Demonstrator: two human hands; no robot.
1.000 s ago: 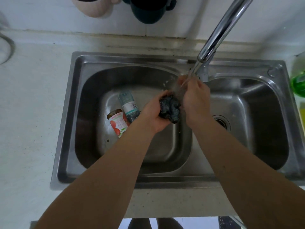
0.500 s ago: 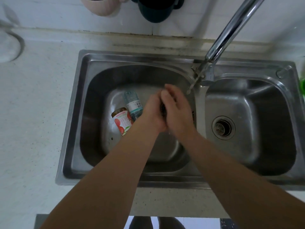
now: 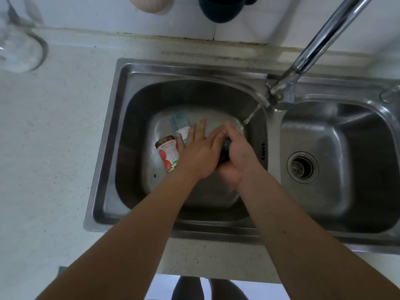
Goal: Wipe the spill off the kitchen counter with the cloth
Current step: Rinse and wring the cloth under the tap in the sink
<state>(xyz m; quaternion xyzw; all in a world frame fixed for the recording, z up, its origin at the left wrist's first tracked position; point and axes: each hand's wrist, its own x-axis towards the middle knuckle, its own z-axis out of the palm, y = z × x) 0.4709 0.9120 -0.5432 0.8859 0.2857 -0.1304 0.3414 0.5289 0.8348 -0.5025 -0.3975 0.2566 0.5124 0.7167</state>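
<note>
Both my hands are over the left basin of the steel sink (image 3: 109,135). A dark wet cloth (image 3: 226,149) is squeezed between them, only a small strip of it showing. My left hand (image 3: 200,153) presses against it with straight, spread fingers. My right hand (image 3: 239,158) cups and holds the cloth from the right. A thin stream of water (image 3: 251,116) falls from the tap (image 3: 320,42) onto my right fingertips. The pale speckled counter (image 3: 49,152) lies to the left of the sink; I cannot make out a spill on it.
A red-labelled jar (image 3: 167,155) and a small plastic bottle (image 3: 180,124) lie in the left basin. The right basin has a drain strainer (image 3: 302,166). A clear glass (image 3: 16,48) stands at the far left. A dark mug (image 3: 220,8) and a pink one (image 3: 149,4) stand by the back wall.
My hands have come down and left from under the tap into the left basin. The left fingers have straightened and spread against the cloth. Less of the cloth shows.
</note>
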